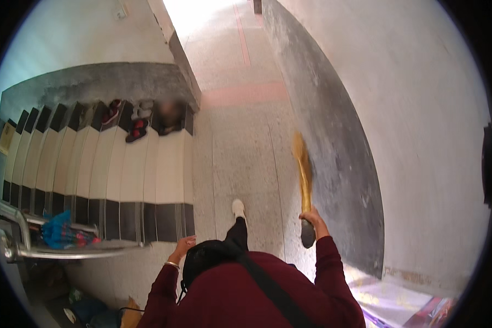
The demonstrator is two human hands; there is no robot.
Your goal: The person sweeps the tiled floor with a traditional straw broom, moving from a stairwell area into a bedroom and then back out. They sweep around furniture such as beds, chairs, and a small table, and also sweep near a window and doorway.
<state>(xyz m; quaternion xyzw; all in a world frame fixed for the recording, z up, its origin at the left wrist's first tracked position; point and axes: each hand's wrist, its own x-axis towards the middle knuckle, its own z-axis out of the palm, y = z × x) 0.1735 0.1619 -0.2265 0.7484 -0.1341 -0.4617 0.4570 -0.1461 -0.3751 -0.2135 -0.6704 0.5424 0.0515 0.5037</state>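
Note:
My right hand [315, 217] grips a long golden-yellow object [303, 169] near its rounded dark grey end [308, 235]. Its yellow part points ahead beside the right wall; the far end is smeared by motion, and I cannot tell its kind. At the left, my left hand [183, 249], with a bracelet at the wrist, is beside a black bag [205, 262] at my waist. The fingers of this hand look bent together, and whatever they may hold is too small to make out. A black strap [273, 292] crosses my dark red top.
Stairs [131, 175] with dark edges rise on the left, with several shoes [137, 131] and a blurred dark shape [170, 117]. A metal railing [82, 253] and a blue bag [63, 229] are lower left. The grey-and-white wall [344, 169] borders the walkway [243, 147].

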